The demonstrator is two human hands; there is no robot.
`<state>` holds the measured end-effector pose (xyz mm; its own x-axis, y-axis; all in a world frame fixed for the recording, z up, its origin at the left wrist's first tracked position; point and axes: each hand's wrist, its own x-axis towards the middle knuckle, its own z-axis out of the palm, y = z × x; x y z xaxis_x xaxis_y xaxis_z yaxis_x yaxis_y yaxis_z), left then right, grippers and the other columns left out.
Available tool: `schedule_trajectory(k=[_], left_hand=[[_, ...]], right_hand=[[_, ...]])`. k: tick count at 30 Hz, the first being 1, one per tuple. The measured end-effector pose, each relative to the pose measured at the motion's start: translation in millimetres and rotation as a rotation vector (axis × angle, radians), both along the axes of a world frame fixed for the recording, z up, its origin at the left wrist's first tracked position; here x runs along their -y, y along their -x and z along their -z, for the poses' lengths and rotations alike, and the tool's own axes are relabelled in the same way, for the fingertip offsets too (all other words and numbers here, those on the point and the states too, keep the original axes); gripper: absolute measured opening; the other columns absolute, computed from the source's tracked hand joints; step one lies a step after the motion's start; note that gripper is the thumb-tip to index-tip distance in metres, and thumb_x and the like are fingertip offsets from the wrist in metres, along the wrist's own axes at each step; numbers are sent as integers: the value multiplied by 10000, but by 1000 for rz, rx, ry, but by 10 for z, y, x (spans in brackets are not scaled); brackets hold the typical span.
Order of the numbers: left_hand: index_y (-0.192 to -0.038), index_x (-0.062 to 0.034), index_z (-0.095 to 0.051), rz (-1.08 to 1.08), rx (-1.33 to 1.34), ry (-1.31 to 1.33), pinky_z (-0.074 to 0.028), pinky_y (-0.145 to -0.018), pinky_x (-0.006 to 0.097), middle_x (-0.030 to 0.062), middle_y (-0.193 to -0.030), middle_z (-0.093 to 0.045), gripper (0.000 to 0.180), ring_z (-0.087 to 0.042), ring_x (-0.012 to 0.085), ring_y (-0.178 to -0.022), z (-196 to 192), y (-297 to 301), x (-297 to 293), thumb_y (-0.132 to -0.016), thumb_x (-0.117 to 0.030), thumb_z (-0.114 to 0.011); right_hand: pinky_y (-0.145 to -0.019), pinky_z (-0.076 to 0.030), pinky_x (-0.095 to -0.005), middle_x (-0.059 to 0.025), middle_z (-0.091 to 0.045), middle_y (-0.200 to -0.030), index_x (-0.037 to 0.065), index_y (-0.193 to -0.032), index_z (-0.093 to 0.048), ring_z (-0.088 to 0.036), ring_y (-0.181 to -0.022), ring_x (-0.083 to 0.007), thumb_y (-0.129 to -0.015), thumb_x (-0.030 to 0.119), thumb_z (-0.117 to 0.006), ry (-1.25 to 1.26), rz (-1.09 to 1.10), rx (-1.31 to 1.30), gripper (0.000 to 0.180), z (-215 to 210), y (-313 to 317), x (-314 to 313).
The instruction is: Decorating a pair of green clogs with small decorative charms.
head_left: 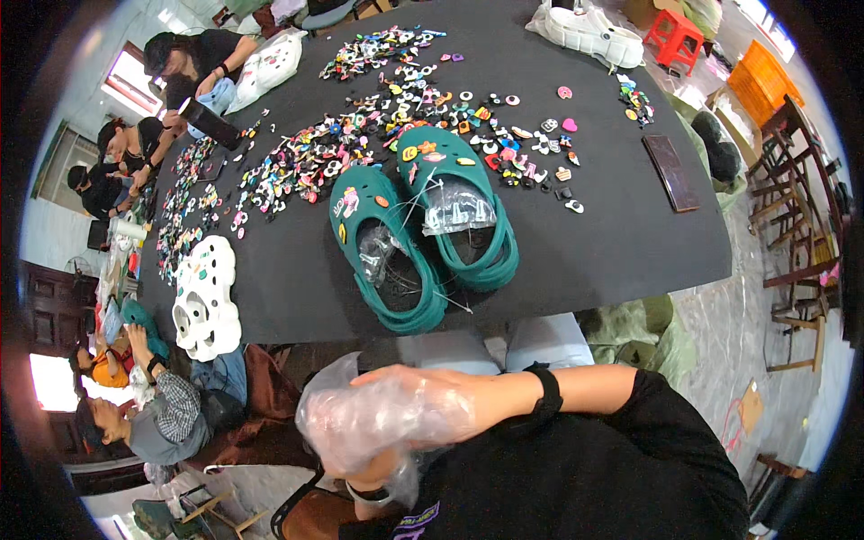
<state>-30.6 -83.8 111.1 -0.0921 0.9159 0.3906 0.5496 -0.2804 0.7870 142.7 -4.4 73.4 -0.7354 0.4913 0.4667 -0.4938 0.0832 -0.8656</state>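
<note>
Just in front of my body, crumpled clear plastic film (337, 409) is bunched between my two hands. My right hand (418, 400) reaches in from the right and closes on it; the film covers part of its fingers. Below it, my left hand (371, 468) is closed against the same film, its fingers mostly hidden. Beyond the hands, a pair of green clogs (454, 162) rests on the black table (594, 243), toes pointing away. Colourful charms are fixed on both clogs. Clear plastic (457, 209) lies inside them, and thin white ties run between them.
Loose shoe charms (306, 166) spread across the table in heaps. White clogs (207, 301) sit at its left edge, and another white pair (589, 36) at the far right. A dark flat case (670, 173) lies on the right. Several people work along the left side.
</note>
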Motion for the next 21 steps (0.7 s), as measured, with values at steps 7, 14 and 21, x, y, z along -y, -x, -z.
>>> schedule_trajectory(k=[7,14,21], left_hand=[[-862,-19,-623,146,212,-357,-492,-793,438,171,-963,-642,194,-614,332,-925,-190,97,-239,-698,-54,-720],[-1367,32,-414,460,798,504,-445,-954,409,177,-1307,-534,696,-564,261,-1136,-3,111,-33,-752,-48,-732],[-1295,37,-478,448,1410,237,-429,-994,451,202,-1267,-551,568,-537,331,-1175,67,204,-242,-869,-318,-596]], right_hand=[[-934,-465,-381,-165,-612,-1196,16,-1175,-595,-603,-1100,-292,-749,180,-722,-87,545,38,473,-30,-312,-335],[-871,-500,-345,-60,-546,-1022,188,-856,-743,-607,-977,-294,-550,123,-846,-338,838,-10,330,113,-436,-59],[-1033,-364,-438,-182,-481,-1325,23,-1288,-477,-504,-1198,-320,-791,88,-694,-328,249,-49,547,-150,94,66]])
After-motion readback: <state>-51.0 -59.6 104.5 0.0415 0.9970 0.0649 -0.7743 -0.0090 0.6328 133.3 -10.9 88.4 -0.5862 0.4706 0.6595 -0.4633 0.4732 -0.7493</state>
